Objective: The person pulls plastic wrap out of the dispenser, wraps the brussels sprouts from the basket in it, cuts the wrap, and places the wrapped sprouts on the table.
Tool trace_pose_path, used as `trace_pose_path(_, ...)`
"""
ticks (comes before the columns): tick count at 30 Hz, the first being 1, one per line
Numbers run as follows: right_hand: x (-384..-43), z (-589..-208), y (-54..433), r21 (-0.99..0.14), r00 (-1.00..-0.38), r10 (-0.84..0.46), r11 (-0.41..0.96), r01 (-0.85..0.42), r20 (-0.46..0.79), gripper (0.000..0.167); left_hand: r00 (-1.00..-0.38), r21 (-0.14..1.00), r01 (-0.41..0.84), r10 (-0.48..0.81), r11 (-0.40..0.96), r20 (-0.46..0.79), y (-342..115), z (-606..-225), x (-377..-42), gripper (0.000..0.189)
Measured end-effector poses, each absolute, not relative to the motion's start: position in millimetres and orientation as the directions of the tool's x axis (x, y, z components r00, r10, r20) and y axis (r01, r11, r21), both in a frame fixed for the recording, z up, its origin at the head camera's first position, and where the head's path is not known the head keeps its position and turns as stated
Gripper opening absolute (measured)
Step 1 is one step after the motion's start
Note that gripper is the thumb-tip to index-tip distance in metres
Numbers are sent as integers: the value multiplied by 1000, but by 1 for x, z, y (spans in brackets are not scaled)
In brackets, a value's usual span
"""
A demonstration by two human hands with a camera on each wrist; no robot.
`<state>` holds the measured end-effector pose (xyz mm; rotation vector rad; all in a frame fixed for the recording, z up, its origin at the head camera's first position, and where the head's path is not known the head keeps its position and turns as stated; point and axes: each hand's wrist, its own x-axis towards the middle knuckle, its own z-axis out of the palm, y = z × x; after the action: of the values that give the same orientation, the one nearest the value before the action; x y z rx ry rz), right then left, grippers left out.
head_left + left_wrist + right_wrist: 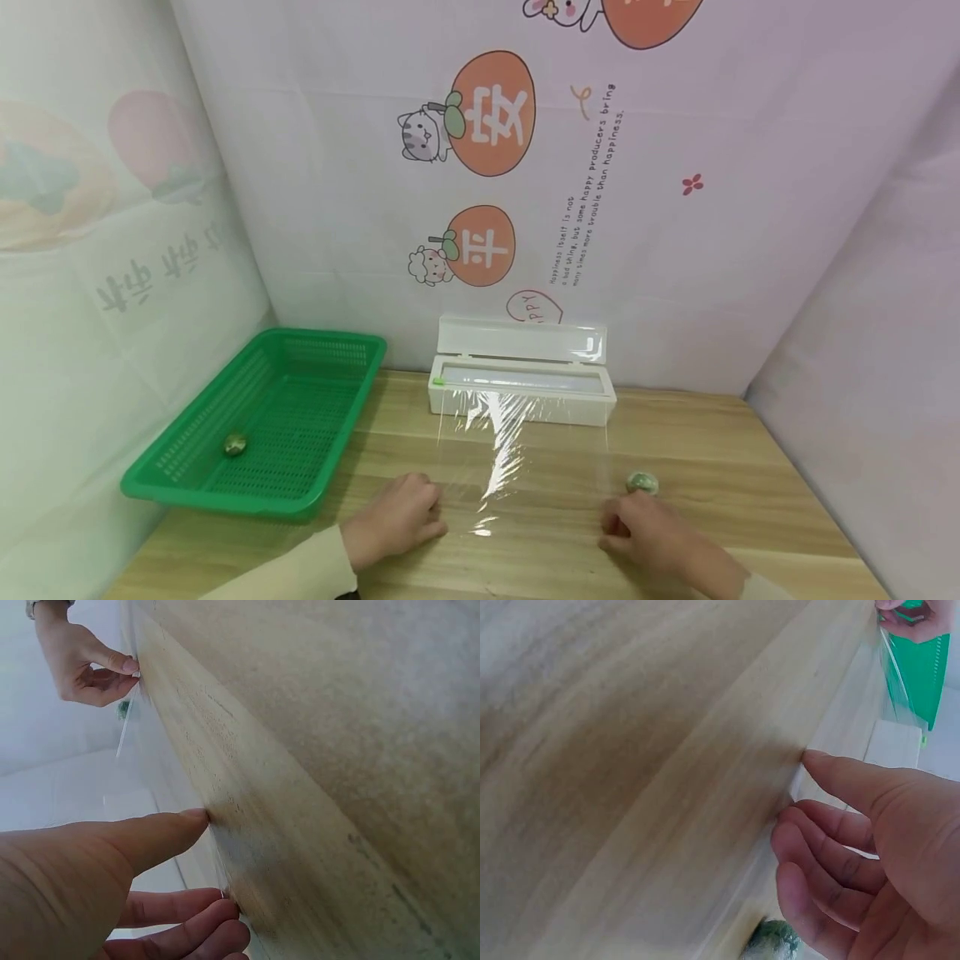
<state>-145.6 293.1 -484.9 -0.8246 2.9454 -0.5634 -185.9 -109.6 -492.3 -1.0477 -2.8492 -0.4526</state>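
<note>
A sheet of clear plastic wrap runs from a white wrap dispenser with its lid raised toward me over the wooden table. My left hand holds the near left corner of the film, its thumb and fingertips low at the tabletop. On the opposite side my right hand holds the near right corner, fingers curled and thumb close to the wood. The film between the fingertips is hard to make out. Just beyond the right hand lies a small, glossy, greenish round item, also partly visible in the right wrist view.
At the left stands a green plastic basket with a small shiny round item inside. Printed white cloth walls off the back and both sides of the wooden table. The dispenser stands near the back cloth.
</note>
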Motion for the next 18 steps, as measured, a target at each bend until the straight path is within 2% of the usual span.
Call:
trace_pose_path(4,-146,-484,297,-387,-863,-503,786,-482,52,21,-763,268,645,620,716,182,-114,-493,-186,32)
trace_pose_path(10,-148,-480,300,-362,-868,-486,795,-487,102,26,-769,321,639,594,699,238,-118,-489,-188,24)
trace_pose_path(14,-152,-478,298,-357,-842,-512,765,-536,169,24,-742,314,670,602,673,293,-117,-487,-193,18)
trace_pose_path(18,-156,-480,298,-401,-823,-548,728,-556,148,19,-718,291,696,638,656,279,-115,-490,-197,19)
